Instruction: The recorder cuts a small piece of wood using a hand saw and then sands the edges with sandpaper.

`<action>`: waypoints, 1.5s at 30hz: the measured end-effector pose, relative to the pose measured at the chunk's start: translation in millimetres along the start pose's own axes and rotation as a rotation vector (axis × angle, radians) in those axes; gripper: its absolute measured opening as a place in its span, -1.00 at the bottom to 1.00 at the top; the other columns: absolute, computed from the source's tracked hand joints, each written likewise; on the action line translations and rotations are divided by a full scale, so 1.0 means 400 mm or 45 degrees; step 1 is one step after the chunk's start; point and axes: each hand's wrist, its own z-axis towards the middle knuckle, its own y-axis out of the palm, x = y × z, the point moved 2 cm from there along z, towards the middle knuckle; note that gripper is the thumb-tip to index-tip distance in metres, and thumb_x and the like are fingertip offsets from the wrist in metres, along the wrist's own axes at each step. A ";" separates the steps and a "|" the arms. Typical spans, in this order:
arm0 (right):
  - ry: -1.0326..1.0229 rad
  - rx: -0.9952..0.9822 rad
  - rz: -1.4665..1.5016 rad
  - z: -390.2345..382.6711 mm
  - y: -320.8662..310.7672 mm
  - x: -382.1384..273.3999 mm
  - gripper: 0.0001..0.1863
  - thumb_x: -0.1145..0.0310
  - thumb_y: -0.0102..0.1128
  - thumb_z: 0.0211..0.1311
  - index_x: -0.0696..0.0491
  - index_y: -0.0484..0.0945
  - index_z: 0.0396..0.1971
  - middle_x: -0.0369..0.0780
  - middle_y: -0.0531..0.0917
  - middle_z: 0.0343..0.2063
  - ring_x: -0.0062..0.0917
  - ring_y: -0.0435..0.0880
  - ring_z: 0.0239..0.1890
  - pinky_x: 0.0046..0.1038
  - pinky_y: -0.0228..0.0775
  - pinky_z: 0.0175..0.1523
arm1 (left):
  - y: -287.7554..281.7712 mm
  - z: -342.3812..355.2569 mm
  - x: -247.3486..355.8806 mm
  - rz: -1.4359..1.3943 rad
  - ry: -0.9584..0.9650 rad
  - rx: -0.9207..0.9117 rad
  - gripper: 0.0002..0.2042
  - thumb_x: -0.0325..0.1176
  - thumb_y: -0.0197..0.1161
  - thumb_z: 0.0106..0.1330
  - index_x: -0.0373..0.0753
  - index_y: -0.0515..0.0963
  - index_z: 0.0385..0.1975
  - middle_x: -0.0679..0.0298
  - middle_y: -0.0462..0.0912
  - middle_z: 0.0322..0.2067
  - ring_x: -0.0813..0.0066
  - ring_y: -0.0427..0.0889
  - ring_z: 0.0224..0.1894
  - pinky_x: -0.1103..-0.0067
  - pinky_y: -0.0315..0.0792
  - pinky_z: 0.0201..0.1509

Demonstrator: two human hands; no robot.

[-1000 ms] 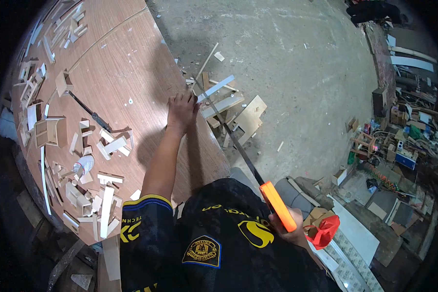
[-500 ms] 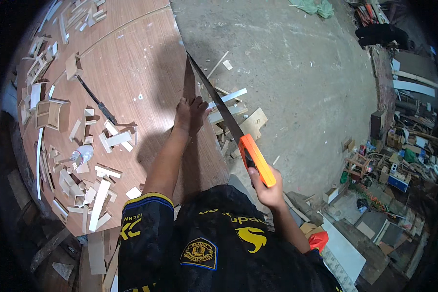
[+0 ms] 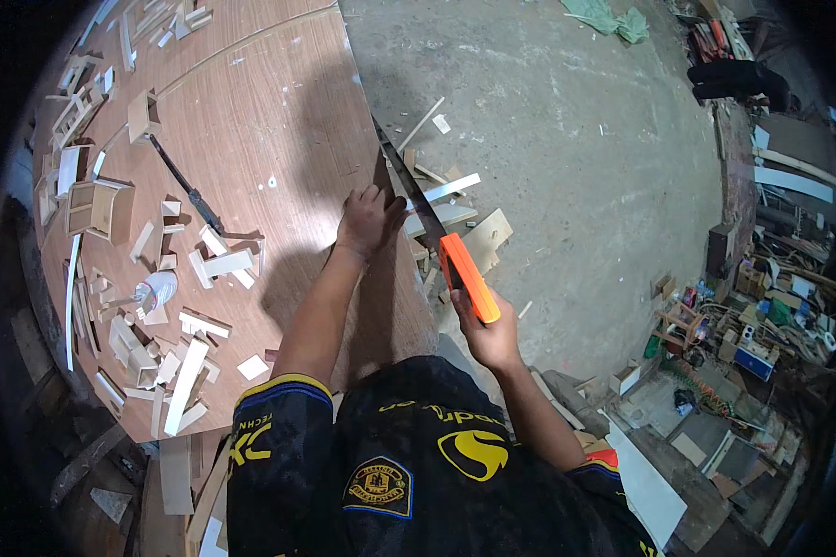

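Observation:
My right hand grips the orange handle of a handsaw. The dark blade slants up and left from the handle, its far end at the right edge of the wood-topped table. My left hand bears down near that same edge, fingers curled, just left of the blade. A pale bit shows beside the fingers, but what lies under them is mostly hidden. Left of my forearm, a dark long-handled tool rests on the tabletop.
Small wood offcuts, a clear plastic bottle and an open wooden box cover the table's left side. More scraps lie on the concrete floor below the edge. Clutter, including a blue box, fills the far right.
The saw and my right hand have moved up and left, toward the table edge. My left hand stays near the edge with slightly shifted fingers. The whole view has shifted a little.

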 end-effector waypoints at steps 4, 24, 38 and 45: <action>0.031 -0.008 0.013 0.008 0.005 0.016 -0.76 0.26 0.21 0.22 0.16 0.51 -0.35 -0.01 0.60 -0.48 -0.17 0.60 -0.42 -0.36 0.41 -0.28 | 0.002 -0.002 0.003 0.003 0.017 0.009 -0.78 -0.07 0.02 0.32 -0.04 0.52 -0.33 0.25 0.48 -0.35 0.27 0.44 -0.22 0.33 0.29 -0.16; -0.055 -0.102 -0.048 0.020 -0.029 -0.063 -0.73 0.23 0.17 0.25 0.17 0.50 -0.29 0.03 0.58 -0.47 -0.10 0.58 -0.40 -0.31 0.39 -0.26 | -0.013 0.012 0.018 -0.057 -0.060 -0.073 -0.83 -0.12 0.09 0.25 -0.02 0.52 -0.32 0.27 0.47 -0.34 0.28 0.44 -0.19 0.37 0.27 -0.16; -0.083 -0.095 0.003 -0.106 -0.035 -0.008 -0.77 0.26 0.12 0.29 0.15 0.51 -0.32 -0.11 0.53 -0.56 -0.43 0.50 -0.53 -0.42 0.37 -0.35 | 0.015 -0.012 0.001 -0.041 -0.017 -0.092 -0.81 -0.13 0.15 0.17 0.01 0.52 -0.26 0.33 0.50 -0.28 0.29 0.44 -0.12 0.29 0.29 -0.10; -0.183 -0.101 -0.159 -0.339 -0.151 0.014 -0.74 0.23 0.21 0.25 0.14 0.50 -0.27 -0.10 0.56 -0.54 -0.31 0.55 -0.53 -0.41 0.38 -0.38 | -0.038 0.014 0.025 -0.064 -0.051 -0.140 -0.80 -0.18 0.10 0.22 -0.12 0.55 -0.30 0.27 0.50 -0.31 0.27 0.45 -0.15 0.35 0.25 -0.13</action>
